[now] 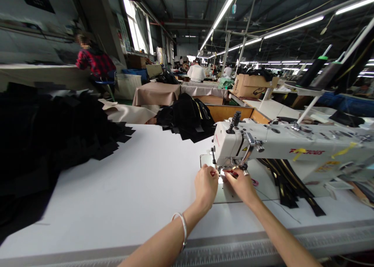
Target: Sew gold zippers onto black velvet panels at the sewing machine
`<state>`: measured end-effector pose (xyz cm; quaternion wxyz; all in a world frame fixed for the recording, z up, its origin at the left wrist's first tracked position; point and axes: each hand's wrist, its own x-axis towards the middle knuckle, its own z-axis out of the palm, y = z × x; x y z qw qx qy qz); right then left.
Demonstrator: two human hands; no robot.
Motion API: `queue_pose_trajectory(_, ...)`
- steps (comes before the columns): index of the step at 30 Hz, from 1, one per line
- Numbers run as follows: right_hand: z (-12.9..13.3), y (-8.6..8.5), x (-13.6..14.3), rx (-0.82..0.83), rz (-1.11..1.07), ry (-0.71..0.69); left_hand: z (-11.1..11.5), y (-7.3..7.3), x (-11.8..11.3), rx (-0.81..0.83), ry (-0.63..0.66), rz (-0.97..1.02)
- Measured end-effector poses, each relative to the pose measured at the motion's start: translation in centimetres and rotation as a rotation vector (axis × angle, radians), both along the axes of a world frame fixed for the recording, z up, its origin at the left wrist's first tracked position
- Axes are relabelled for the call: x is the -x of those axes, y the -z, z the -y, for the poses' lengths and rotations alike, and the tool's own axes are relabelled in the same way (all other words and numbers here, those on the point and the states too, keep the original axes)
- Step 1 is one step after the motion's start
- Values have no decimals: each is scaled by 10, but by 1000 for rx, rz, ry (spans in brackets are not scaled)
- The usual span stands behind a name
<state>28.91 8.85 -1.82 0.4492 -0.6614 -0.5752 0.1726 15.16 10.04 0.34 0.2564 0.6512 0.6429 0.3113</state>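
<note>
A white sewing machine (269, 142) stands on the white table, its needle area lit. Just left of the needle is my left hand (207, 185), its fingers curled closed; whatever they pinch is too small to make out. My right hand (240, 183) reaches in from the right side of the needle, fingertips pinched close to the presser foot. What lies between those fingertips is hidden too. Under the machine's arm lie several black zipper strips (288, 181) with gold teeth. A loose dark thread (284, 209) trails over the table near them.
A big heap of black fabric pieces (58, 127) covers the table's left side. Another black pile (187, 117) sits behind the machine head. Thread cones (312, 70) rise at right. A ruler strip (222, 255) runs along the front edge. A person in a checked shirt (95, 62) works far left.
</note>
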Motion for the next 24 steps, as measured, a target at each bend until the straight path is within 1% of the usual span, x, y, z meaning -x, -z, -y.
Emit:
queue_pose_trajectory(8,1,-1,0,5,-7,-5,-1,2,1,-8,2,-2)
queue_pose_trajectory(24,0,2,-2,21,-7,-8,-1,2,1,-22,-5,32)
